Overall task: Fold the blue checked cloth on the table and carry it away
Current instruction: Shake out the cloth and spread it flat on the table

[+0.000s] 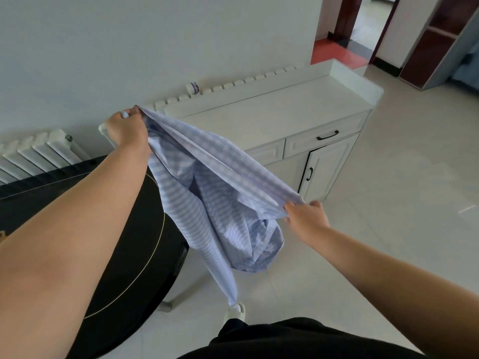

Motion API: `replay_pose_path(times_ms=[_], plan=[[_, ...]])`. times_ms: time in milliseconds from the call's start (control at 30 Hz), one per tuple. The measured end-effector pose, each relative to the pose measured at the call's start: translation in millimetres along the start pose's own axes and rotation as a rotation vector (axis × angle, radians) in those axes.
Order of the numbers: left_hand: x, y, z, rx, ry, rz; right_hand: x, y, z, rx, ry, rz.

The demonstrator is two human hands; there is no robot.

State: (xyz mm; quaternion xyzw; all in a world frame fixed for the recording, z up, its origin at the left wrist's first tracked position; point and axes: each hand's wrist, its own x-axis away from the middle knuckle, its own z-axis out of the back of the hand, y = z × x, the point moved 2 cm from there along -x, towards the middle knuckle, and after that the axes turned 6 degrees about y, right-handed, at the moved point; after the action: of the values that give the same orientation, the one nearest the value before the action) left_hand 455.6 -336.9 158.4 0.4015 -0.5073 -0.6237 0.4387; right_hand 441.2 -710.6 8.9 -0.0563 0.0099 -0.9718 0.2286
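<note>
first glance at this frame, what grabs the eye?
The blue checked cloth, stretched in mid-air across the centre between the left hand at upper left and the right hand lower right, each gripping an end while the rest sags toward the tiled floor. Next, the black round table at lower left, and the white cabinet along the wall behind the cloth.

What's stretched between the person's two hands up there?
In the head view, the blue checked cloth spans from the left hand to the right hand. Each grips an end, and the rest sags toward the floor.
</note>
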Motion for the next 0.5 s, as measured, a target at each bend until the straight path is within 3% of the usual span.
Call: replay_pose_path(times_ms=[200,300,367,433,500], plan=[[-11.7,-5.4,0.0,0.02,0.003,0.08,-40.2,43.9,48.2,0.183,0.069,-0.121],[-23.6,-19.6,5.1,-0.036,0.018,0.17,-50.1,58.5,99.0,0.149,0.226,-0.051],[-24.3,-28.1,8.5,-0.094,0.001,0.234,-53.8,54.6,135.8,-0.002,0.439,0.131],[-13.4,-25.1,10.9,-0.172,-0.022,0.215,-51.2,34.7,164.9,-0.02,0.681,0.461],[-0.4,-21.8,6.8,-0.163,-0.009,0.248,-47.6,6.1,183.4,0.057,0.727,0.737]])
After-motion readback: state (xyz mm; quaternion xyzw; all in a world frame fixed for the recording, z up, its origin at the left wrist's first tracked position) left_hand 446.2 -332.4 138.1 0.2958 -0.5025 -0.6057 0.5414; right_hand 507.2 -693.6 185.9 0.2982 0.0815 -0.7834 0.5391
